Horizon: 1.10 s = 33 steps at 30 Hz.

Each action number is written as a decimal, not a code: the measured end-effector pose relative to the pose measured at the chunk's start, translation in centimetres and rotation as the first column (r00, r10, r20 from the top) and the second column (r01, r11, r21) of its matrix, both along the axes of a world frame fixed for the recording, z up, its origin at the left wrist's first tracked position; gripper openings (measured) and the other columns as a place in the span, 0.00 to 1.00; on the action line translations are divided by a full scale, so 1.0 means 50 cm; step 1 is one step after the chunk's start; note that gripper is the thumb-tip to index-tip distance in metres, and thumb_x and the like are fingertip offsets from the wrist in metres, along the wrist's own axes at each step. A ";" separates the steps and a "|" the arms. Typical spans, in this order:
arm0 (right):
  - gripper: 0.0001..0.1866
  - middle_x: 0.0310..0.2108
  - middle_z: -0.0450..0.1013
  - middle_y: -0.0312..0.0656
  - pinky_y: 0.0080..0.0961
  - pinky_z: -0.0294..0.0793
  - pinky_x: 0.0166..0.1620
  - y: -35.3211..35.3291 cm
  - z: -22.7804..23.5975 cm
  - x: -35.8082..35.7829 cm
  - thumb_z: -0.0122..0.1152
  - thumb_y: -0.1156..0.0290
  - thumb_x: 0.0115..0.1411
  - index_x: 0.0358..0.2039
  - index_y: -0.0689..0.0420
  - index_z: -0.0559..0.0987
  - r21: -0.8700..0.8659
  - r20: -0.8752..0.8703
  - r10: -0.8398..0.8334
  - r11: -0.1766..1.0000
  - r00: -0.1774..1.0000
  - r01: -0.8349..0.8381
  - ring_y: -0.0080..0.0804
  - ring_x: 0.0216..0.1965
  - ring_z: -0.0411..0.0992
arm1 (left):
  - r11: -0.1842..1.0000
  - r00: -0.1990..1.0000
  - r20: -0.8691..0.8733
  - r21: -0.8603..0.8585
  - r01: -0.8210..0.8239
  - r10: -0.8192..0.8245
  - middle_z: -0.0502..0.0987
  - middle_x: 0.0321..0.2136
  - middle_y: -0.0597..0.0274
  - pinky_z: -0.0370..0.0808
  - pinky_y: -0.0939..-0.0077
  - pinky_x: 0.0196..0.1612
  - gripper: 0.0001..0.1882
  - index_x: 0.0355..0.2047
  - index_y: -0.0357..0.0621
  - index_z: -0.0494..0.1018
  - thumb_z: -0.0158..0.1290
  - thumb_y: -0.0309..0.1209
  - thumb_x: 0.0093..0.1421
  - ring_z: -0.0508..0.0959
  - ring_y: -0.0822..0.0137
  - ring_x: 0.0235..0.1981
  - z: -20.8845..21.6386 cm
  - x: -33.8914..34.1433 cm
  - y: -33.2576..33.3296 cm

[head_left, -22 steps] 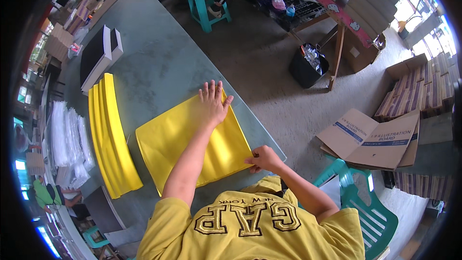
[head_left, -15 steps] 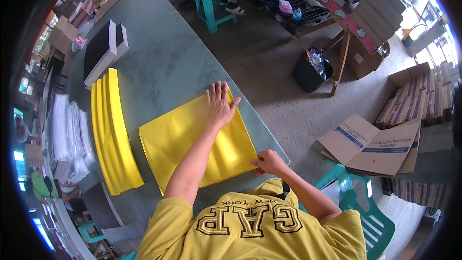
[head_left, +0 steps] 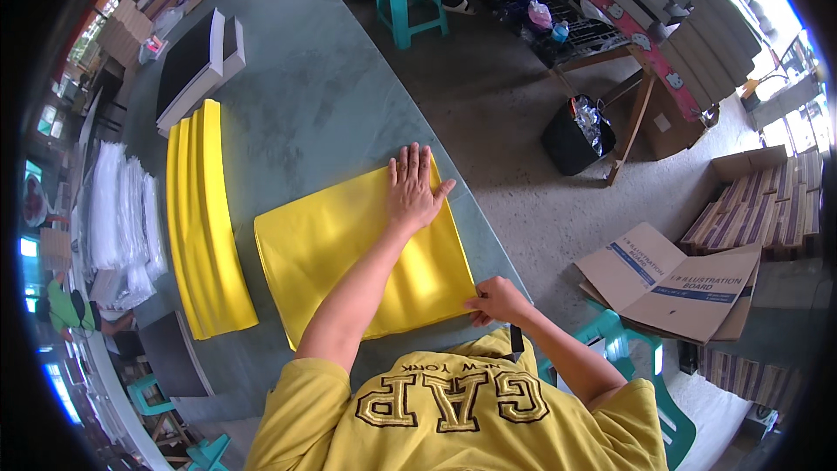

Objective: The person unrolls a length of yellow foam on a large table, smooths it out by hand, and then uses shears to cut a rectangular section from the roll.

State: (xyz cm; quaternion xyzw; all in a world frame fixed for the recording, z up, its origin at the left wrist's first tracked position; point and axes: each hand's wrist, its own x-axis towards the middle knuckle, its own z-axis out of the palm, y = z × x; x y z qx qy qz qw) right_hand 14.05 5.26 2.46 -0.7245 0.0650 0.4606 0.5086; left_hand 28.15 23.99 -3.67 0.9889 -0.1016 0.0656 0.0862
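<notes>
Farthest left of the left fingers lies one bundle of clear plastic sleeves [head_left: 122,218], too many and too blurred to count. One dark board [head_left: 170,349] sits nearer the wearer than those fingers, also out to their left. Beyond the fingers and to their left are two thick white-sided blocks [head_left: 187,74] with dark tops, side by side on the one grey-green table [head_left: 305,105]. Between the blocks and the wearer, left of the left fingers, runs one yellow ridged stack [head_left: 209,235]; its layers cannot be counted.

Next comes one yellow sheet [head_left: 327,249], flat on the table, mostly to the left of and nearer than the left fingertips. The left hand [head_left: 414,194] presses palm-down at its far right corner: four fingers outstretched with slim gaps, tips slightly past the far edge, thumb spread away over the right edge. Well beyond these fingers stands one teal stool [head_left: 401,0].

The right hand [head_left: 500,302] is at the sheet's near right corner, fingers curled, thumb and forefinger against it; I can't make out whether they pinch it. The sheet stretches left of and beyond them.

Right of these fingers, on the floor, are one black bin [head_left: 571,141], farther off, one unfolded cardboard carton [head_left: 680,279], and many stacked bundles [head_left: 758,205].
</notes>
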 end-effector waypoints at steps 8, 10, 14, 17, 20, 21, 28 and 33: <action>0.11 0.16 0.73 0.45 0.20 0.74 0.21 -0.005 -0.011 0.010 0.56 0.73 0.53 0.20 0.70 0.72 0.023 -0.025 0.045 0.999 0.999 -0.044 0.28 0.18 0.74 | 0.999 0.998 0.066 -0.037 -0.005 0.007 0.49 0.59 0.48 0.38 0.57 0.62 0.41 0.59 0.38 0.47 0.29 0.60 0.56 0.47 0.53 0.61 0.002 -0.003 -0.004; 0.12 0.15 0.73 0.44 0.21 0.73 0.20 -0.001 0.002 0.013 0.57 0.72 0.53 0.20 0.69 0.72 -0.057 0.004 0.112 0.992 0.994 -0.111 0.27 0.17 0.74 | 0.999 0.997 0.079 -0.042 -0.002 0.005 0.49 0.59 0.48 0.38 0.57 0.62 0.41 0.59 0.38 0.47 0.30 0.59 0.56 0.48 0.53 0.61 0.002 -0.003 -0.002; 0.14 0.14 0.72 0.43 0.22 0.72 0.20 0.009 0.025 0.019 0.55 0.68 0.54 0.21 0.68 0.73 -0.214 0.053 0.262 0.945 0.964 -0.245 0.27 0.16 0.73 | 0.999 0.998 0.066 -0.049 -0.003 0.006 0.49 0.59 0.49 0.38 0.57 0.62 0.41 0.59 0.39 0.47 0.30 0.59 0.56 0.47 0.53 0.61 0.003 -0.002 -0.003; 0.18 0.14 0.72 0.43 0.21 0.72 0.18 0.002 0.018 0.025 0.55 0.62 0.55 0.19 0.67 0.73 -0.174 0.014 0.285 0.944 0.958 -0.278 0.28 0.15 0.73 | 0.999 0.998 0.053 -0.041 -0.014 0.016 0.48 0.60 0.51 0.38 0.57 0.62 0.41 0.60 0.41 0.45 0.30 0.60 0.56 0.47 0.54 0.61 0.002 -0.002 -0.007; 0.20 0.14 0.72 0.43 0.26 0.72 0.21 0.004 0.035 0.039 0.54 0.59 0.55 0.19 0.66 0.73 -0.299 -0.062 0.455 0.841 0.889 -0.451 0.33 0.17 0.73 | 0.999 0.999 0.047 -0.041 -0.022 0.023 0.47 0.60 0.51 0.38 0.58 0.62 0.41 0.60 0.41 0.45 0.31 0.59 0.56 0.46 0.54 0.62 0.002 -0.001 -0.009; 0.19 0.15 0.72 0.43 0.28 0.73 0.22 0.003 0.043 0.038 0.54 0.59 0.55 0.20 0.65 0.73 -0.425 0.050 0.556 0.763 0.829 -0.486 0.35 0.18 0.73 | 0.999 0.999 0.043 -0.041 -0.024 0.026 0.47 0.60 0.51 0.38 0.58 0.62 0.41 0.60 0.41 0.45 0.31 0.59 0.56 0.46 0.54 0.62 0.002 -0.002 -0.008; 0.09 0.28 0.72 0.44 0.30 0.71 0.34 0.093 -0.002 0.143 0.49 0.70 0.57 0.36 0.61 0.70 -0.065 0.900 0.022 0.994 0.436 0.083 0.39 0.30 0.72 | 0.998 0.998 0.004 -0.030 -0.055 0.055 0.47 0.60 0.49 0.38 0.57 0.62 0.41 0.60 0.41 0.45 0.31 0.60 0.56 0.46 0.55 0.62 0.007 -0.003 0.000; 0.09 0.35 0.68 0.46 0.25 0.66 0.43 0.215 -0.076 0.221 0.42 0.77 0.58 0.39 0.63 0.69 0.604 0.509 -0.783 0.620 0.357 0.500 0.34 0.38 0.68 | 0.997 0.998 0.061 -0.069 0.022 -0.018 0.52 0.58 0.47 0.41 0.56 0.61 0.31 0.58 0.36 0.49 0.33 0.42 0.57 0.49 0.52 0.61 0.001 -0.001 0.002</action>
